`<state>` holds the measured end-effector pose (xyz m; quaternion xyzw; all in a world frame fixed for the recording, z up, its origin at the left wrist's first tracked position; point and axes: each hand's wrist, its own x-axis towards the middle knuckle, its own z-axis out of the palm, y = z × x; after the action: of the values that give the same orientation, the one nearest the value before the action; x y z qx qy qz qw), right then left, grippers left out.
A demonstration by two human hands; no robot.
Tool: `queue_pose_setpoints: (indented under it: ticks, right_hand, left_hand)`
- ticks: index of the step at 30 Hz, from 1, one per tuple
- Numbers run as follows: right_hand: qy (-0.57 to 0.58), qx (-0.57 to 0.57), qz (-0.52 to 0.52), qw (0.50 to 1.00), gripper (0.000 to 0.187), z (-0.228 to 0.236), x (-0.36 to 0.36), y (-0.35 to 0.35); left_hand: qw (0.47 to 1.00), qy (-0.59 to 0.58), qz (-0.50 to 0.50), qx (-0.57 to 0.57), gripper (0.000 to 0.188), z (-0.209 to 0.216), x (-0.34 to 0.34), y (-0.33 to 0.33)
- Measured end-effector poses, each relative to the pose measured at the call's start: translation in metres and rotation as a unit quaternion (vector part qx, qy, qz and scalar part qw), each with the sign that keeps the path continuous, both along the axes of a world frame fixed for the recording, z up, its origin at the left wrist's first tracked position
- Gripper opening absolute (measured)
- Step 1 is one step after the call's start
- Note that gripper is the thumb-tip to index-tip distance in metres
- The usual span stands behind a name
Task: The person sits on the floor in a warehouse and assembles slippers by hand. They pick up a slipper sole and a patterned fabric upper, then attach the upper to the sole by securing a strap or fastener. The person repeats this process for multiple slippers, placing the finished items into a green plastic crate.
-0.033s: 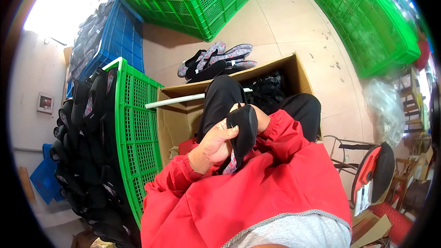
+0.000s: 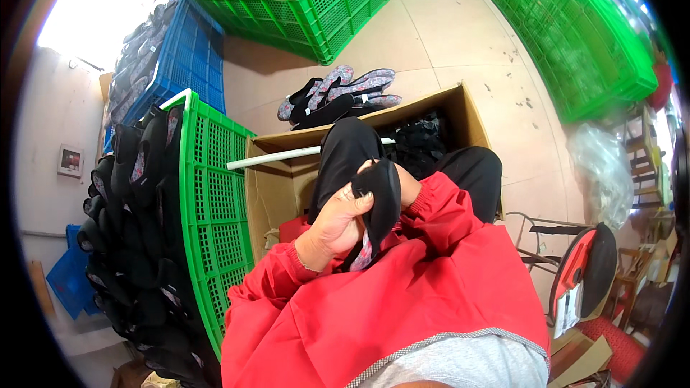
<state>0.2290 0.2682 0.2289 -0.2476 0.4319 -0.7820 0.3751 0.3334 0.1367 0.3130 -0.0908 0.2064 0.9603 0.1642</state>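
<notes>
A black slipper-like shoe (image 2: pixel 381 205) with a flowered lining is held in front of my lap. My left hand (image 2: pixel 336 221) is closed round its left side, thumb pressed on the black upper. On the far right side, my right hand (image 2: pixel 408 185) grips the shoe near its upper end; most of its fingers are hidden behind the shoe. Below the hands, an open cardboard box (image 2: pixel 269 197) stands between and beyond my knees, with dark items (image 2: pixel 420 140) inside. A white rod (image 2: pixel 277 158) lies across the box and passes behind my left knee.
Left of me stands a green crate (image 2: pixel 215 201) beside many piled black shoes (image 2: pixel 140 244). Several flowered shoes (image 2: pixel 352 90) lie beyond the box. A blue crate (image 2: pixel 187 57) and further green crates (image 2: pixel 302 18) stand farther off. At right are a plastic bag (image 2: pixel 602 172) and a round-seated stool (image 2: pixel 586 273).
The shoe and both hands have shifted very slightly, and the shoe's angle differs a little. Both hands keep their hold; the surroundings look the same.
</notes>
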Motion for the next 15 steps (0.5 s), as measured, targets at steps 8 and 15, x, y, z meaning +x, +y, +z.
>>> queue_pose_setpoints:
  ticks: [8, 15]
  right_hand:
    - [-0.204, 0.081, -0.103, 0.97, 0.02, -0.002, 0.03, 0.016]
    - [-0.073, 0.105, -0.148, 0.981, 0.033, -0.037, 0.048, 0.02]
  left_hand:
    - [0.92, 0.04, 0.257, -0.293, 0.03, -0.039, -0.011, -0.004]
    - [0.893, 0.005, 0.291, -0.344, 0.038, -0.058, -0.025, 0.013]
